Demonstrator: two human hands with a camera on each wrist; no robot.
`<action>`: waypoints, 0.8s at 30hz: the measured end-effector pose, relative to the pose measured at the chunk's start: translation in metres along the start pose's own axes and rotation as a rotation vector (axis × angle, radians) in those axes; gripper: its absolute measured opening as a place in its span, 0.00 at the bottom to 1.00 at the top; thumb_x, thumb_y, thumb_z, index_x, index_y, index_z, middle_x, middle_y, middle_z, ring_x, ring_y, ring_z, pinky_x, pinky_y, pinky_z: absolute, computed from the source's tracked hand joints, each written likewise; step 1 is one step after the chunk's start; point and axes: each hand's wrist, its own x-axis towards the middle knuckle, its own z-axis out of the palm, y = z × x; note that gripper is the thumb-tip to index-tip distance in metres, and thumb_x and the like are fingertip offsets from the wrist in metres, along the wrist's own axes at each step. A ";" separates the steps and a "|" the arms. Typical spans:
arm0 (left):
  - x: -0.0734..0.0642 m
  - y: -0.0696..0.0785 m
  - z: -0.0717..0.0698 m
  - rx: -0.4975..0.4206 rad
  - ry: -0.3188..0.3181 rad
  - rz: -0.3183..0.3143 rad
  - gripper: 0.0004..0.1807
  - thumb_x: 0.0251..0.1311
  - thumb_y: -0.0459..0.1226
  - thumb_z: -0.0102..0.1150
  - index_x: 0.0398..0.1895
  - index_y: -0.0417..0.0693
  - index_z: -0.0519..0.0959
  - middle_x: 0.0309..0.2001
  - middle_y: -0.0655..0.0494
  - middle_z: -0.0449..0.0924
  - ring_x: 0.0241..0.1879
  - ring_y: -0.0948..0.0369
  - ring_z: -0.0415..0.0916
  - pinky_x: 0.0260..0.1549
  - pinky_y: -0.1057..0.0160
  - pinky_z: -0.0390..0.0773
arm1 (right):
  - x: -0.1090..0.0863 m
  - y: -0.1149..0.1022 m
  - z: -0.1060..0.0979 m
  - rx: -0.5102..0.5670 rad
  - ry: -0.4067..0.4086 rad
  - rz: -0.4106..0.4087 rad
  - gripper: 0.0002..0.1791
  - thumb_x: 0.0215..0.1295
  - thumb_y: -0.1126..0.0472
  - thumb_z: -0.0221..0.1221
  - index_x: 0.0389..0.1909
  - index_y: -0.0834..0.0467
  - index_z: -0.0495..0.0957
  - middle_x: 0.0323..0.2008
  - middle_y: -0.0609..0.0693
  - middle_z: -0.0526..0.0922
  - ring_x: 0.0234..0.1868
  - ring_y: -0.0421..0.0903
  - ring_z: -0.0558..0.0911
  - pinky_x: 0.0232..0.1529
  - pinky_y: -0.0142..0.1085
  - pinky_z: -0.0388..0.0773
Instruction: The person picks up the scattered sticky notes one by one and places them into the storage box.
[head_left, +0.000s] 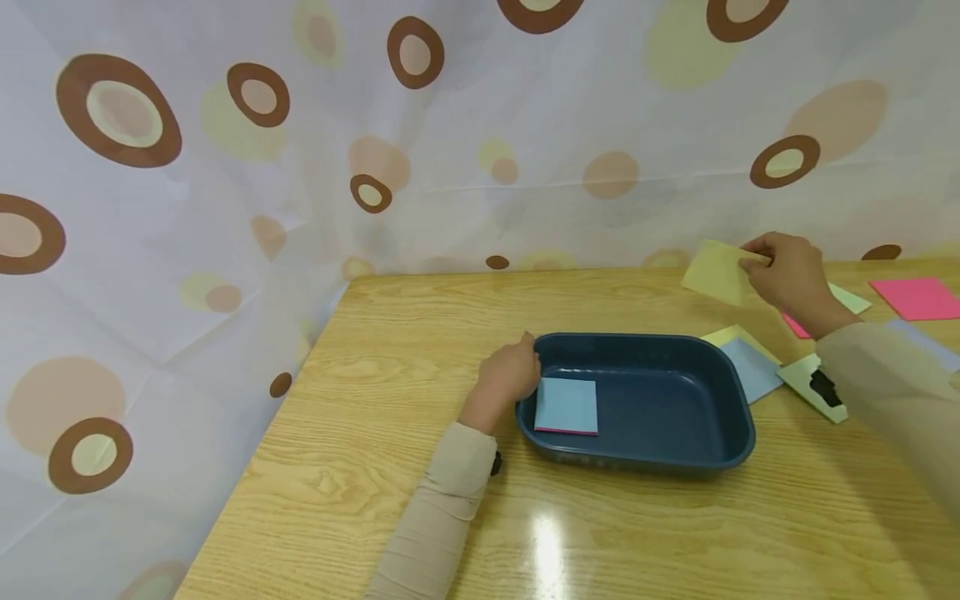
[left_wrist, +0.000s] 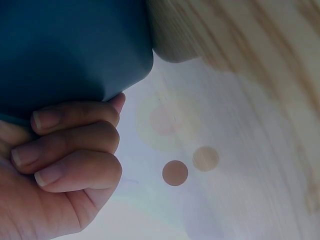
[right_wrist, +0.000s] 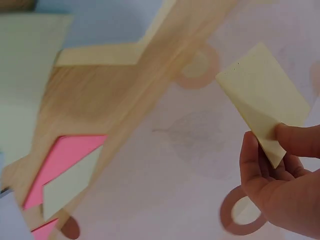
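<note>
The person's right hand [head_left: 789,273] pinches a pale yellow sticky note [head_left: 718,273] up above the wooden table [head_left: 390,367] here, while the left hand [head_left: 512,368] grips the dark blue tray [head_left: 660,417] by its left rim.

a wooden table [head_left: 337,417] with yellow-brown grain spreads across the lower part of the head view, a bright glare [head_left: 548,554] lying on its surface toward the bottom. behind it and along its left side is a whitish, creased cloth [head_left: 465,225] printed with brown-ringed ovals [head_left: 120,110] and paler peach and yellow-green spots [head_left: 611,175].
</note>
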 end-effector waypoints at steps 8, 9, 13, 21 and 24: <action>-0.002 0.000 -0.001 -0.005 -0.006 0.003 0.26 0.75 0.41 0.41 0.72 0.42 0.59 0.41 0.47 0.82 0.27 0.59 0.74 0.20 0.64 0.71 | -0.014 -0.073 0.018 0.040 -0.142 -0.121 0.19 0.71 0.62 0.54 0.54 0.73 0.73 0.52 0.74 0.74 0.47 0.66 0.75 0.39 0.44 0.74; -0.002 0.000 -0.001 -0.006 -0.007 0.004 0.26 0.75 0.41 0.40 0.72 0.42 0.59 0.42 0.47 0.82 0.27 0.59 0.74 0.20 0.64 0.71 | -0.016 -0.080 0.020 0.049 -0.167 -0.125 0.18 0.71 0.62 0.54 0.54 0.72 0.73 0.52 0.73 0.75 0.47 0.65 0.76 0.37 0.40 0.75; -0.001 0.000 -0.001 -0.010 -0.004 0.004 0.26 0.74 0.41 0.41 0.72 0.42 0.59 0.41 0.47 0.82 0.27 0.59 0.74 0.21 0.64 0.72 | -0.026 -0.103 0.030 0.104 -0.285 -0.150 0.16 0.69 0.65 0.56 0.52 0.72 0.74 0.49 0.70 0.77 0.44 0.60 0.79 0.33 0.30 0.75; -0.002 0.002 -0.002 -0.016 -0.003 -0.017 0.26 0.74 0.41 0.41 0.72 0.43 0.59 0.39 0.48 0.82 0.27 0.58 0.74 0.22 0.62 0.73 | -0.040 -0.118 0.045 0.102 -0.511 -0.197 0.17 0.66 0.66 0.59 0.51 0.74 0.75 0.43 0.64 0.81 0.39 0.53 0.78 0.38 0.41 0.78; -0.003 0.001 -0.001 -0.018 -0.006 -0.017 0.26 0.74 0.41 0.41 0.72 0.43 0.59 0.37 0.48 0.81 0.26 0.59 0.74 0.21 0.63 0.72 | -0.042 -0.118 0.051 0.069 -0.546 -0.214 0.15 0.65 0.67 0.60 0.48 0.73 0.77 0.40 0.62 0.82 0.36 0.51 0.77 0.36 0.39 0.77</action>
